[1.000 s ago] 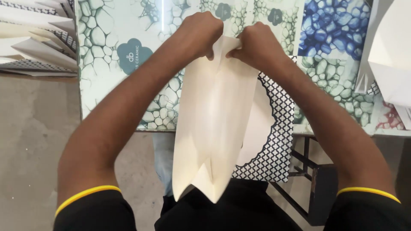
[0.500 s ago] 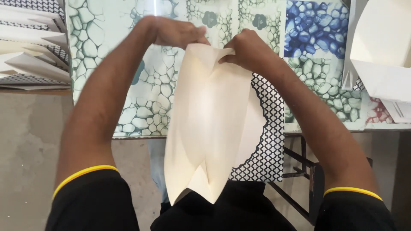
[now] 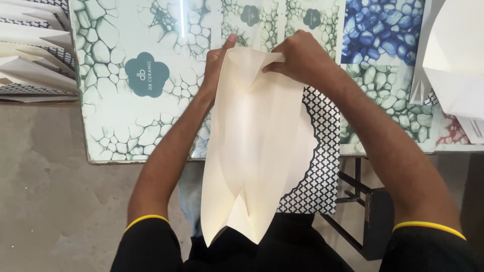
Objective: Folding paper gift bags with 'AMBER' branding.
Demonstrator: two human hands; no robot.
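Observation:
A long cream paper bag (image 3: 254, 146) lies flat in front of me, its folded bottom toward my lap and its mouth at the far end. My left hand (image 3: 218, 63) grips the bag's far left edge, mostly hidden behind the paper with a fingertip showing above it. My right hand (image 3: 297, 58) pinches the top right corner of the mouth. Under the bag lies a sheet with a black-and-white lattice print (image 3: 317, 166) and a scalloped edge.
The work surface is a glossy tile (image 3: 131, 121) with a green cell pattern; a blue-patterned tile (image 3: 378, 30) sits at the far right. Folded cream bags are stacked at the left (image 3: 30, 50) and right (image 3: 454, 60). Bare concrete floor (image 3: 50, 201) shows below, and a dark metal frame (image 3: 363, 211).
My hands and the bag's mouth have spread apart slightly; my left hand has slipped behind the paper's left edge while the right stays pinched on the top corner. The bag has shifted a little rightward.

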